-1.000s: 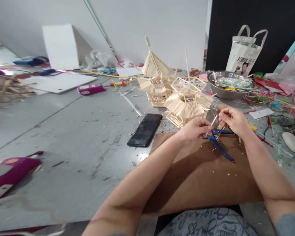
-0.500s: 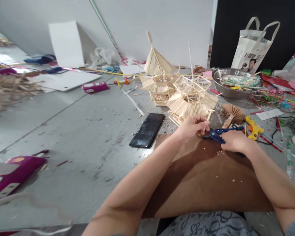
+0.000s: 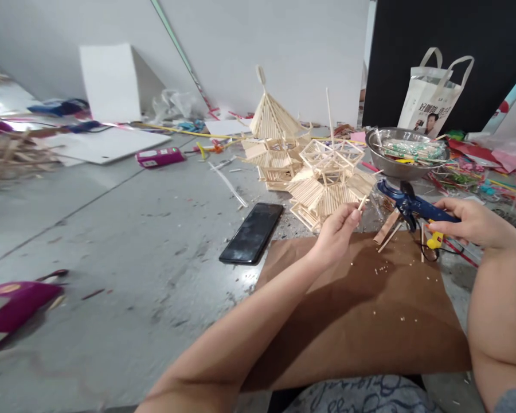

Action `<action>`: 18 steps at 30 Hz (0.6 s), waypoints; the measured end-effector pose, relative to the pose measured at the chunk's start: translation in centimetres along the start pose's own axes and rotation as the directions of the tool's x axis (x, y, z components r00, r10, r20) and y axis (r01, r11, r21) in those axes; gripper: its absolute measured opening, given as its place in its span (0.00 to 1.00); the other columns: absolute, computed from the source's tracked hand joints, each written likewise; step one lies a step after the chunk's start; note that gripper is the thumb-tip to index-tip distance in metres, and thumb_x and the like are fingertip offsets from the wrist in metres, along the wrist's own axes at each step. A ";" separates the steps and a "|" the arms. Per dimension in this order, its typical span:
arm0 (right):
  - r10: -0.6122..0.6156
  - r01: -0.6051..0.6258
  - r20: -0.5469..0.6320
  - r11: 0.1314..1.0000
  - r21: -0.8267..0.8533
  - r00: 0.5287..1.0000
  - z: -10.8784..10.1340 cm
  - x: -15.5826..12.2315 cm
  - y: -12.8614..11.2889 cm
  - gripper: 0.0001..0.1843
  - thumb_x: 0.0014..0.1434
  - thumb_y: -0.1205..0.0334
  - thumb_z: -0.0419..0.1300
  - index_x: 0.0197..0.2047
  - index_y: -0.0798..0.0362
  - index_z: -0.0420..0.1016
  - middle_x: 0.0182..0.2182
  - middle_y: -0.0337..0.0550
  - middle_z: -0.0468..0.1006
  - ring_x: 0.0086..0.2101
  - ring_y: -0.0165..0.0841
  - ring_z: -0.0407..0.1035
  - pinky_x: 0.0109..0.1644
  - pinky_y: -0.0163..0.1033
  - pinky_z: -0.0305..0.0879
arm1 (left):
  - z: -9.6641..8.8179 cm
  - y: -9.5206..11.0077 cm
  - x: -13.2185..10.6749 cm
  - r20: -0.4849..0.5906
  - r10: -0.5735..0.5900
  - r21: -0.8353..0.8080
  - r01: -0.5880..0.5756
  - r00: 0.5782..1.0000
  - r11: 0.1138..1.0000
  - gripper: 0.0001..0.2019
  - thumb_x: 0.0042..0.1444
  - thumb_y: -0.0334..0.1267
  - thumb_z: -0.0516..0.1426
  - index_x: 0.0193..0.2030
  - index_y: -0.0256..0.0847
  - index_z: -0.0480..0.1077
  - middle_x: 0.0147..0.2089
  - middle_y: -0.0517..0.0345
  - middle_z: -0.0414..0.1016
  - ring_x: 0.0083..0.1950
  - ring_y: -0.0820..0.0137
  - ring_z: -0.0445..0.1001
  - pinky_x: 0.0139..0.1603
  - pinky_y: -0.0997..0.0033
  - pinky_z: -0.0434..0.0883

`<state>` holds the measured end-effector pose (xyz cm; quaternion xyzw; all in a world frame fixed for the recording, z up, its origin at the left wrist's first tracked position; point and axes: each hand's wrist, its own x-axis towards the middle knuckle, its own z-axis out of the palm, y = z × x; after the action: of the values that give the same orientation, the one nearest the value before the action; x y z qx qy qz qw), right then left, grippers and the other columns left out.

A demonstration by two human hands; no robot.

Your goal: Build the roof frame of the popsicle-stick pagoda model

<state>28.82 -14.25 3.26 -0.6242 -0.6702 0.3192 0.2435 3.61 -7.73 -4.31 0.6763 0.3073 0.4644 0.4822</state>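
Observation:
My left hand (image 3: 339,226) is closed in a pinch on a short thin wooden stick (image 3: 362,202), just in front of a stick-built pavilion model (image 3: 333,189) with an open lattice top. A second pavilion model (image 3: 275,123) with a pointed roof stands behind it. My right hand (image 3: 468,223) is wrapped round the handle of blue hand cutters (image 3: 417,206), held above the right far corner of a brown board (image 3: 361,321). Below the cutters lie a brown folding fan (image 3: 387,225), loose sticks and a partly hidden yellow tool (image 3: 434,238). Pale cut bits are scattered on the board.
A black phone (image 3: 251,234) lies left of the board. Further left are two purple tools, the nearer one (image 3: 19,304) with a cord. Back right stand a metal bowl (image 3: 406,167) of wrapped sticks, a white bag (image 3: 432,100) and coloured craft scraps.
My right hand has moved right and up with the cutters, away from my left hand and the stick. My left hand still holds the stick. The view has shifted slightly.

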 end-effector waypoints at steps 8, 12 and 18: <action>-0.131 0.136 -0.040 0.904 0.406 0.991 2.5 0.8 -1.3 0.13 0.47 0.54 0.61 0.30 0.52 0.64 0.11 0.28 0.62 0.12 0.22 0.53 0.16 0.30 0.48 | 2.3 -0.3 -1.6 0.054 -0.125 -0.309 0.135 0.991 0.941 0.20 0.57 0.53 0.50 0.38 0.36 0.68 0.44 0.49 0.72 0.41 0.70 0.70 0.45 0.69 0.66; -0.157 0.197 -0.125 0.874 0.444 0.980 3.8 1.1 -2.3 0.10 0.47 0.56 0.60 0.27 0.52 0.64 0.12 0.29 0.63 0.13 0.22 0.53 0.16 0.31 0.48 | 2.8 -1.0 -1.9 -0.164 -0.167 -0.284 0.116 0.972 0.952 0.20 0.57 0.54 0.48 0.33 0.37 0.67 0.36 0.53 0.73 0.36 0.72 0.69 0.41 0.71 0.66; -0.202 0.238 -0.126 0.824 0.513 0.971 5.9 1.6 -2.3 0.09 0.47 0.57 0.60 0.27 0.53 0.65 0.13 0.30 0.63 0.14 0.23 0.54 0.17 0.31 0.49 | 2.5 -1.2 -1.5 -0.231 -0.164 -0.231 0.110 0.959 0.967 0.21 0.56 0.57 0.48 0.29 0.39 0.62 0.30 0.60 0.68 0.28 0.76 0.64 0.31 0.76 0.64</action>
<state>22.81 -13.46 0.78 -0.4626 -0.6166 0.4389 0.4617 5.37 -9.53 -6.14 0.5337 0.3593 0.5411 0.5416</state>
